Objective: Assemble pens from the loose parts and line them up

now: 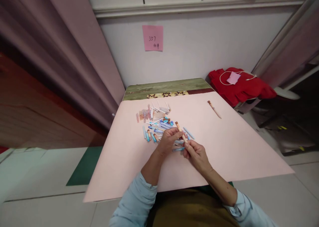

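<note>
Both hands meet over the front of a loose pile of pen parts. A beige pen (178,126) with a brown top end slants between them. My left hand (168,141) has its fingers closed around the pen's upper part. Lower down, my right hand (197,154) pinches the same pen between thumb and fingers. Light blue pen barrels (188,133) lie just beyond and under the hands, partly hidden. Left of them are short blue and beige tubes with brown ends (152,136). Small blue and brown pieces (166,120) are heaped behind.
Clear pinkish pieces (144,114) and thin white sticks (159,107) lie at the back left of the pink-covered table (236,147). One beige pen with a brown top (213,109) rests alone at the right. A red cloth (239,87) sits beyond the table's right edge.
</note>
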Available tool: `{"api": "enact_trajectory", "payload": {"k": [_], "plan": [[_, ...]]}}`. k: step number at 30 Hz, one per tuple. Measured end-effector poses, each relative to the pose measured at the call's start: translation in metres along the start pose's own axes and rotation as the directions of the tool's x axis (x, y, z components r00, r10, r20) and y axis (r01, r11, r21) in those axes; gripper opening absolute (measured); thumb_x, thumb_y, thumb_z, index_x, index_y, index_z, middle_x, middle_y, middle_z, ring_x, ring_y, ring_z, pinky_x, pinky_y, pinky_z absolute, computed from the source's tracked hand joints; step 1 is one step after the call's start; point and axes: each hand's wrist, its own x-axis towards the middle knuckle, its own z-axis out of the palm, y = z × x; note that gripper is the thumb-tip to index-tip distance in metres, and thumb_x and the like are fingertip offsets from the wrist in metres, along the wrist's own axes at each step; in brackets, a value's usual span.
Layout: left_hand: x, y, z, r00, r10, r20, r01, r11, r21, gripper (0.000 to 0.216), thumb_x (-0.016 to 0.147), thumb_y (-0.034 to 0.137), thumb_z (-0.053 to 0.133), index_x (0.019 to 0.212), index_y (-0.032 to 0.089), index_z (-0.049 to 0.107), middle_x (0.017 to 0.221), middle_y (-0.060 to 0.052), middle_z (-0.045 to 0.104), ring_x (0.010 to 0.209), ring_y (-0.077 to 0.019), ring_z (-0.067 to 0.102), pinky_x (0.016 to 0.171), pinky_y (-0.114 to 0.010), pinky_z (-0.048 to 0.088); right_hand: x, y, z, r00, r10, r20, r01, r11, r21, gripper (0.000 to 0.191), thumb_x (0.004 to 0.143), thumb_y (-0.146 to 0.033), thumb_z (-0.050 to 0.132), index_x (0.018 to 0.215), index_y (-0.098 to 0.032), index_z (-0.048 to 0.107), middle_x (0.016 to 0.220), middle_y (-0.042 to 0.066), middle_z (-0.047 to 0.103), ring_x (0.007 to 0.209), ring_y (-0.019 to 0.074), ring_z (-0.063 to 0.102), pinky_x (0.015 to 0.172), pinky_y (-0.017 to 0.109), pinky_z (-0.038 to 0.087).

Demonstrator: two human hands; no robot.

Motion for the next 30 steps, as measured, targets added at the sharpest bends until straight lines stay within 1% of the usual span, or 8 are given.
{"api": "enact_trajectory", "payload": {"k": [2,5,8,12,15,19,25,30], "plan": [[0.002,-0.001,-0.004,0.998,0.018,-0.064,-0.024,0.995,-0.093,0.027,0.075,0.038,0.075,0.078,0.011,0.071,0.073,-0.006,0.069,0.068,-0.0152,0.063,0.069,-0.028,0.048,-0.001,-0.001,0.001,1.0,0.0,-0.021,-0.001,1.0,-0.02,0.031,0.091,-0.049,0.057,0.087,-0.019,0.064,0.056,-0.003,0.056,0.049,0.01,0.047,0.052,0.023,0.039],[0.007,0.003,-0.02,0.956,0.095,-0.276,-0.185,0.928,-0.322,0.026,0.074,0.038,0.076,0.078,0.013,0.067,0.075,-0.004,0.069,0.068,-0.0139,0.063,0.068,-0.028,0.05,0.001,-0.009,0.001,0.997,-0.005,-0.075,0.0,0.998,-0.065,0.033,0.092,-0.05,0.055,0.101,-0.019,0.065,0.06,-0.003,0.059,0.05,0.0103,0.049,0.052,0.023,0.041],[0.011,0.007,-0.043,0.902,0.114,-0.417,-0.317,0.83,-0.459,0.026,0.073,0.036,0.077,0.082,0.014,0.066,0.072,-0.001,0.065,0.063,-0.0108,0.06,0.061,-0.023,0.047,0.017,-0.028,-0.001,0.993,-0.053,-0.103,0.032,0.98,-0.196,0.036,0.091,-0.051,0.055,0.09,-0.018,0.068,0.06,-0.001,0.06,0.051,0.0113,0.049,0.053,0.023,0.042],[0.016,0.006,-0.062,0.921,0.109,-0.375,-0.312,0.784,-0.537,0.027,0.076,0.033,0.074,0.094,0.014,0.066,0.06,0.004,0.053,0.049,-0.0067,0.048,0.048,-0.02,0.038,0.067,-0.053,0.003,0.99,-0.131,-0.06,0.082,0.851,-0.518,0.032,0.089,-0.047,0.055,0.085,-0.02,0.072,0.07,0.002,0.067,0.064,0.0159,0.059,0.06,0.025,0.044],[0.017,0.003,-0.064,0.932,0.107,-0.346,-0.295,0.778,-0.555,0.028,0.077,0.032,0.074,0.095,0.013,0.065,0.061,0.003,0.053,0.049,-0.0065,0.047,0.046,-0.019,0.036,0.109,-0.057,0.013,0.978,-0.201,-0.064,0.07,0.597,-0.799,0.026,0.089,-0.04,0.055,0.087,-0.024,0.075,0.083,0.002,0.071,0.075,0.0176,0.062,0.067,0.026,0.042],[0.017,0.001,-0.062,0.936,0.109,-0.335,-0.29,0.779,-0.556,0.027,0.077,0.033,0.073,0.094,0.013,0.066,0.065,0.001,0.056,0.051,-0.0073,0.049,0.046,-0.019,0.036,0.145,-0.043,0.028,0.996,-0.065,-0.059,-0.032,0.356,-0.934,0.025,0.089,-0.039,0.055,0.094,-0.029,0.077,0.101,0.004,0.073,0.089,0.0199,0.065,0.07,0.026,0.042],[0.018,0.0,-0.062,0.947,0.094,-0.309,-0.264,0.773,-0.576,0.027,0.077,0.032,0.074,0.094,0.012,0.068,0.064,0.0,0.056,0.051,-0.007,0.049,0.046,-0.019,0.036,0.154,-0.024,0.038,1.0,0.005,-0.025,-0.026,0.198,-0.98,0.032,0.093,-0.046,0.049,0.104,-0.03,0.075,0.104,0.005,0.072,0.091,0.0197,0.066,0.068,0.026,0.041],[0.02,-0.002,-0.061,0.948,0.077,-0.31,-0.25,0.782,-0.571,0.027,0.077,0.033,0.074,0.092,0.012,0.069,0.063,0.0,0.055,0.051,-0.0068,0.047,0.046,-0.019,0.036,0.154,-0.024,0.037,0.999,0.022,-0.038,-0.041,0.166,-0.985,0.029,0.093,-0.043,0.05,0.097,-0.027,0.075,0.098,0.005,0.073,0.089,0.0193,0.066,0.07,0.026,0.043]]}}
